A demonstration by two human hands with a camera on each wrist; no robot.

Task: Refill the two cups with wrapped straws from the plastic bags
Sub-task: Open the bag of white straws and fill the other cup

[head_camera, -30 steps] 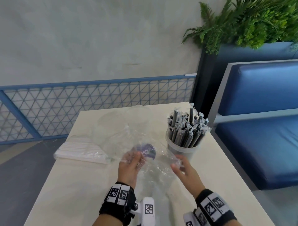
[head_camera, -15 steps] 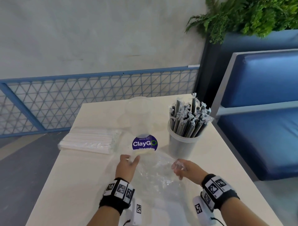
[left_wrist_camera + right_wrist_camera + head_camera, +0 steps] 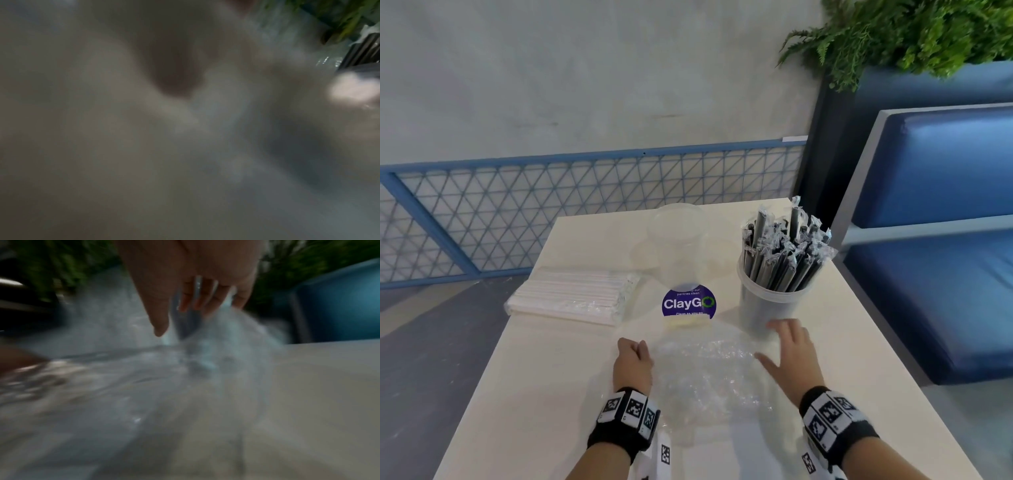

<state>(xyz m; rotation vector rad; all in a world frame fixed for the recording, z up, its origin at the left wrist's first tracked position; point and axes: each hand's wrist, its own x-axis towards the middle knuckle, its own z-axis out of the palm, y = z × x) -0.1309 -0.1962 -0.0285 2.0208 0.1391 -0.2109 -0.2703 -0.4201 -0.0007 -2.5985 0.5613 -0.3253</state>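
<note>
An empty, crumpled clear plastic bag (image 3: 705, 373) lies flat on the cream table (image 3: 544, 394) in front of me. My left hand (image 3: 633, 354) sits at its left edge, fingers curled and pinching the film. My right hand (image 3: 787, 346) hovers spread and open over the bag's right edge, just short of the clear cup (image 3: 770, 305) packed with black wrapped straws (image 3: 784, 246). Behind the bag stands an empty clear cup (image 3: 678, 246). A sealed bag of white wrapped straws (image 3: 571, 301) lies at the left. In the blurred right wrist view, straight fingers (image 3: 205, 296) hang above the bag (image 3: 144, 386). The left wrist view is a blur.
A round purple ClayGo sticker (image 3: 689, 303) is stuck on the table between the cups. A blue bench (image 3: 928, 291) runs along the table's right side, with a planter (image 3: 911, 37) behind it. A blue mesh railing (image 3: 551, 212) lies beyond the far edge.
The empty bag went from held up in front of the cups to lying flat on the table. My right hand let go of it and spread open. The left hand came down with it.
</note>
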